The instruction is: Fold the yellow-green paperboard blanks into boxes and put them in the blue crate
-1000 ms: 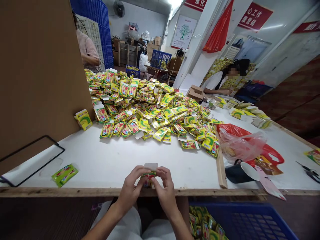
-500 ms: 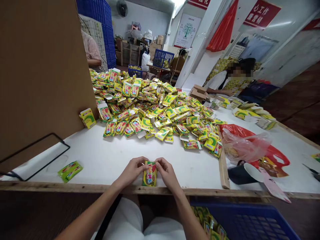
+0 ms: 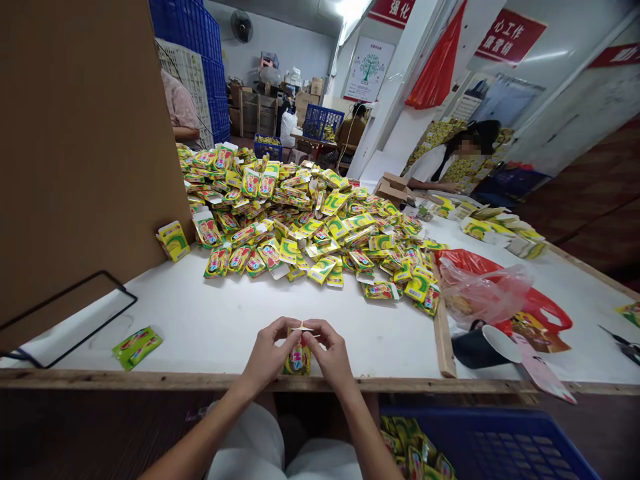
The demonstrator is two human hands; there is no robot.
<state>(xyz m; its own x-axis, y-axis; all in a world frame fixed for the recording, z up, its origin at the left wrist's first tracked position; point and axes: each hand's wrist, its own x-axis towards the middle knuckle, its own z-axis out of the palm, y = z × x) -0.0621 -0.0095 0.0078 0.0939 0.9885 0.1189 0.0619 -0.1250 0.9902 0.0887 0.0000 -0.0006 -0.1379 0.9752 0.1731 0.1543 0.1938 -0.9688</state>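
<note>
Left hand (image 3: pixel 270 350) and right hand (image 3: pixel 329 350): fingers pinched a box (image 3: pixel 299 362) at its white flap, near the table's (image 3: pixel 225 317) front edge | heap (image 3: pixel 300 220): similar boxes lay beyond | packet (image 3: pixel 137 347): lay at left | mug (image 3: pixel 480 347): sat right of a wood strip (image 3: pixel 444 340) | crate (image 3: pixel 505 417): held packs below.

Box (image 3: pixel 299 361), lower centre: yellow, green, red patch. Basket (image 3: pixel 465 421), lower right: blue, latticed. Board (image 3: pixel 85 140), left: plain brown. Hanging bag (image 3: pixel 436 75), upper right: red.
</note>
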